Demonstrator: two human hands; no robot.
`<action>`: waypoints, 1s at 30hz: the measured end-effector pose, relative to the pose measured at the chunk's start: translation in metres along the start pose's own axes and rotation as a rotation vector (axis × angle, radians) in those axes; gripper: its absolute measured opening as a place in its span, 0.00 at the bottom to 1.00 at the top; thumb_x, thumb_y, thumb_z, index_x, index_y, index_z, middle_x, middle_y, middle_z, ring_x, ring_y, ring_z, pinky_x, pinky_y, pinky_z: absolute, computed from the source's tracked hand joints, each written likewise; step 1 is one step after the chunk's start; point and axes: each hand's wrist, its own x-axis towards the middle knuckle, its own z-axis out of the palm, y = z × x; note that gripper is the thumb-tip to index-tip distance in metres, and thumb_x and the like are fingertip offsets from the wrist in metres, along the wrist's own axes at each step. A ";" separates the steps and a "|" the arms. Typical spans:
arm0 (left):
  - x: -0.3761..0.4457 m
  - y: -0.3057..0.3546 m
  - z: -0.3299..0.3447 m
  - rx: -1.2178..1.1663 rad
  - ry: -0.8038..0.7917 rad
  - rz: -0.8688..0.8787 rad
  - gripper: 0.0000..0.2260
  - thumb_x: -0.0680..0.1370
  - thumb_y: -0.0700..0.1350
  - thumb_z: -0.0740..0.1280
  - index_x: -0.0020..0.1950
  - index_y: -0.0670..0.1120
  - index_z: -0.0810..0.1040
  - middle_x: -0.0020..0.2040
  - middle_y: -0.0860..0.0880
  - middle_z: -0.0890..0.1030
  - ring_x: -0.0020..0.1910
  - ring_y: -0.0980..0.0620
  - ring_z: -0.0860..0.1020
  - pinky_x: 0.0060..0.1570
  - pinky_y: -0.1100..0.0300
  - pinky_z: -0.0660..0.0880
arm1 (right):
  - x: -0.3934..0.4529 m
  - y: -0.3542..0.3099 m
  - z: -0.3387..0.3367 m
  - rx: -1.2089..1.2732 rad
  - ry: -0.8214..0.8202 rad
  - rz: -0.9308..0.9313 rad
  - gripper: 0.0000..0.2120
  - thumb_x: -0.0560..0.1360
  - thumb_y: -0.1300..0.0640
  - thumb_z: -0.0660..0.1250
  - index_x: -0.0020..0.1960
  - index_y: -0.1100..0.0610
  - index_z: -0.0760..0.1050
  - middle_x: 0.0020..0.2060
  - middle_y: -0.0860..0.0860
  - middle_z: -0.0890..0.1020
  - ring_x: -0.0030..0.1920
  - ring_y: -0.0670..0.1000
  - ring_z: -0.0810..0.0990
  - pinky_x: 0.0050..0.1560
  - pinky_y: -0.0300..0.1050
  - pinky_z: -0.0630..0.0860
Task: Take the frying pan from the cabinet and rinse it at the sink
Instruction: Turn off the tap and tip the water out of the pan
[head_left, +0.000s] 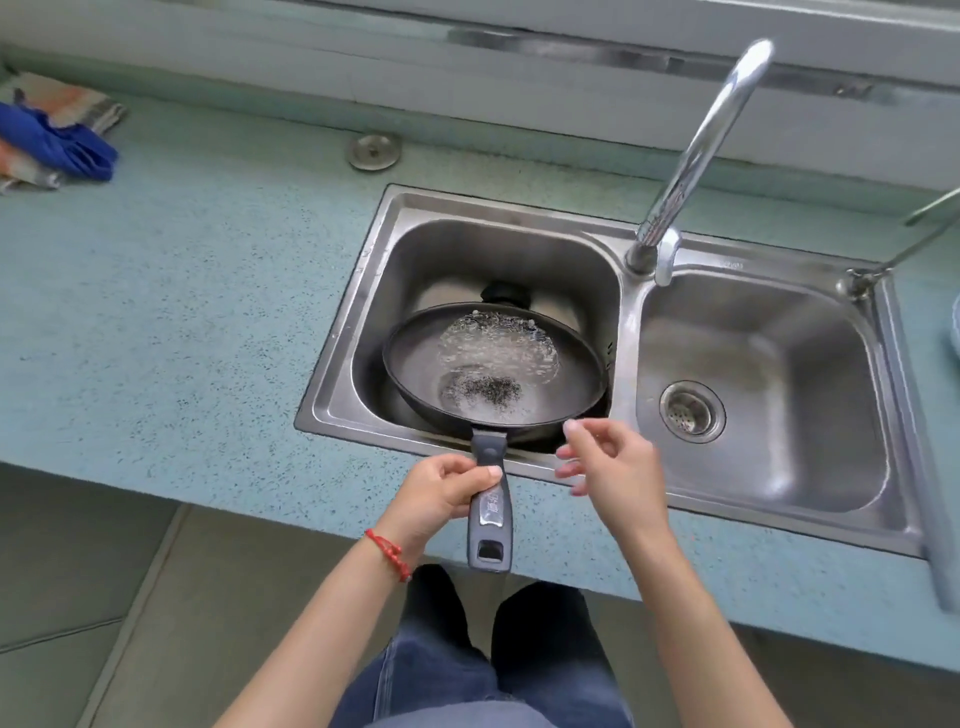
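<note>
Left hand (441, 493) is gripping the frying pan (493, 364) by its grey handle (491, 512), fingers (467, 470) curling over the top of the handle and thumb lying across it near the pan end. Handle's free end with its hanging hole is sticking out below the fingers, toward the person. Pan bowl is sitting beyond the fingertips, over the left basin of the steel sink (519, 249), tilting slightly, near rim close to the basin's front edge. Water (498, 343) is pooling in the pan's far half, with dark specks gathering nearer the handle side. A red bracelet (389, 553) is circling the left wrist.

Right hand (613, 467) is hovering just right of the handle, holding nothing, fingers loose and part-curled, index tip (571, 427) reaching close to the pan's near rim; touching or not, cannot tell. Right basin with its drain strainer (692, 411) is lying to the right of those fingers. Chrome faucet (696, 150) is rising beyond both hands, between the basins; spout end is looking blurred. Blue cloth (57, 143) is lying far left on the speckled counter (182, 286), well apart from the left hand
</note>
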 end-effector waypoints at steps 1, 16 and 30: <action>0.001 0.000 -0.001 0.012 -0.011 0.000 0.05 0.71 0.41 0.70 0.37 0.44 0.75 0.27 0.56 0.78 0.29 0.61 0.76 0.31 0.69 0.73 | -0.016 0.001 0.006 -0.045 -0.060 0.044 0.05 0.74 0.53 0.66 0.43 0.55 0.76 0.33 0.51 0.81 0.29 0.46 0.79 0.29 0.41 0.74; 0.002 0.013 -0.006 -0.046 -0.217 -0.086 0.10 0.75 0.40 0.64 0.35 0.37 0.73 0.17 0.51 0.72 0.15 0.56 0.69 0.17 0.68 0.66 | -0.048 -0.006 0.067 0.026 -0.224 0.255 0.11 0.72 0.62 0.63 0.31 0.60 0.72 0.23 0.53 0.76 0.18 0.48 0.75 0.20 0.34 0.69; -0.026 -0.005 0.009 -0.207 -0.134 0.113 0.08 0.72 0.36 0.66 0.41 0.29 0.75 0.30 0.43 0.78 0.26 0.53 0.76 0.27 0.65 0.74 | -0.086 -0.002 0.042 0.118 -0.240 0.039 0.14 0.72 0.65 0.64 0.28 0.60 0.71 0.18 0.48 0.75 0.18 0.48 0.75 0.21 0.33 0.68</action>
